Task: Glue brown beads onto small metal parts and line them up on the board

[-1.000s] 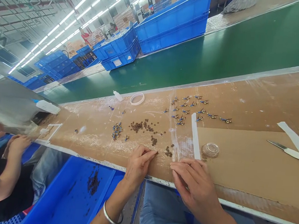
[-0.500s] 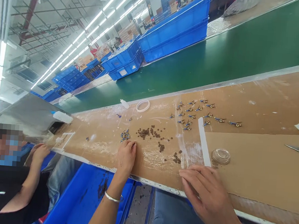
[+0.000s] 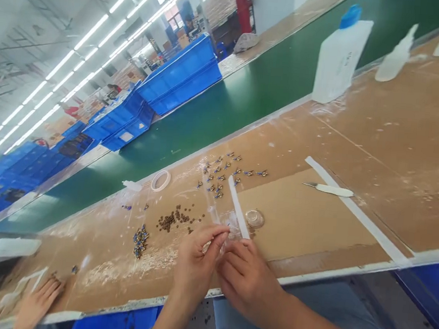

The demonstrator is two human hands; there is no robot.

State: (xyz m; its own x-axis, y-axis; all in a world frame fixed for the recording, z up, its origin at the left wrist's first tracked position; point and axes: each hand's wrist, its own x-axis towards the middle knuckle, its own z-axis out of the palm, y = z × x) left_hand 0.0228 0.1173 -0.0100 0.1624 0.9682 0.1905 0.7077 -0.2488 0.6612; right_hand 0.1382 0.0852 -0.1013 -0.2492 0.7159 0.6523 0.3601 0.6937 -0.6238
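Observation:
My left hand (image 3: 196,264) is in front of me over the table's near edge, thumb and forefinger pinched together. Whatever lies in the pinch is too small to make out. Close against it, my right hand (image 3: 250,278) has its fingers curled inward, and what they hold is hidden. Beyond my left hand lies a loose heap of small brown discs (image 3: 169,221). A pile of small blue-and-gold parts (image 3: 140,240) is farther left. More such parts (image 3: 220,177) are spread out singly past my hands. A small clear round dish (image 3: 255,218) sits just beyond my right hand.
A white-handled knife (image 3: 333,190) rests across a white tape strip (image 3: 359,221). A white bottle with a blue cap (image 3: 342,57) stands by the green conveyor (image 3: 240,95). A tape roll (image 3: 161,180) lies near the far edge. Another person's hand (image 3: 39,302) is at lower left.
My left hand has moved right from the blue-and-gold pile and now meets my right hand. My right fingers have curled in. The view has swung right, bringing the bottles into sight.

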